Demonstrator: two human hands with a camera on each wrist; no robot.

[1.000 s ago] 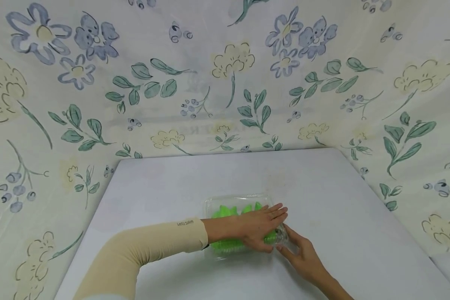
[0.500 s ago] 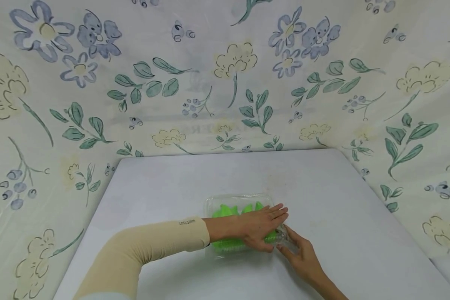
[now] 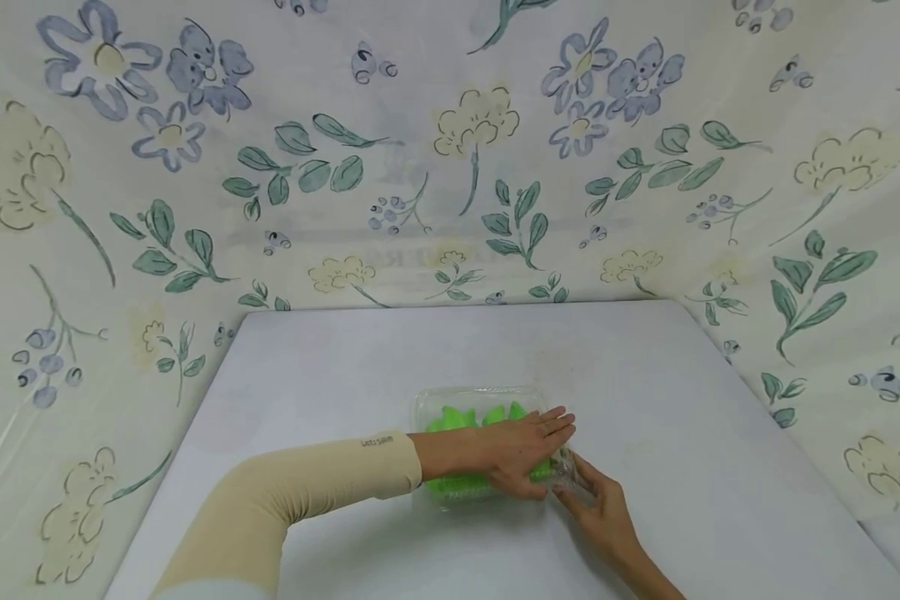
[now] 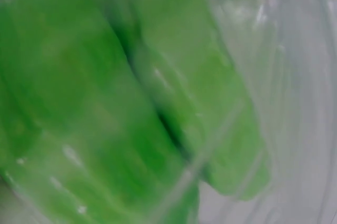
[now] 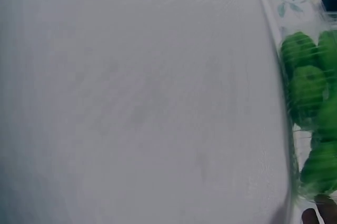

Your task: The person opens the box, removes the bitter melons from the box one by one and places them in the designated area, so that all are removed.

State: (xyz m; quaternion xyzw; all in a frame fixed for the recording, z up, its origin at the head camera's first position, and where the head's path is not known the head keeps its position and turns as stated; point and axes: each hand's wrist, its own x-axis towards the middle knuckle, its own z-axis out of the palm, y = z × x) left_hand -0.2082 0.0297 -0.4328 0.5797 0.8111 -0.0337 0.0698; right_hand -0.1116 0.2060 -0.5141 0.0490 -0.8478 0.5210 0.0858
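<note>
A clear plastic container [image 3: 461, 402] holding bright green pieces [image 3: 453, 418] sits on the white table [image 3: 390, 358], near its front middle. My left hand [image 3: 523, 450], in a beige sleeve, lies flat on the lid with straight fingers. My right hand [image 3: 596, 500] reaches in from the lower right and pinches the container's near right corner between thumb and fingers. The left wrist view is filled with the green pieces [image 4: 131, 103] seen blurred through clear plastic. In the right wrist view the container [image 5: 310, 108] lies at the right edge, with a fingertip [image 5: 316, 216] at the bottom.
A floral cloth [image 3: 450, 150] with blue flowers and green leaves hangs behind the table and down both sides. The table's far edge meets the cloth. Bare tabletop [image 5: 131, 97] stretches to the left of the container and behind it.
Both hands stay where they were on the container. Only the head view has shifted slightly.
</note>
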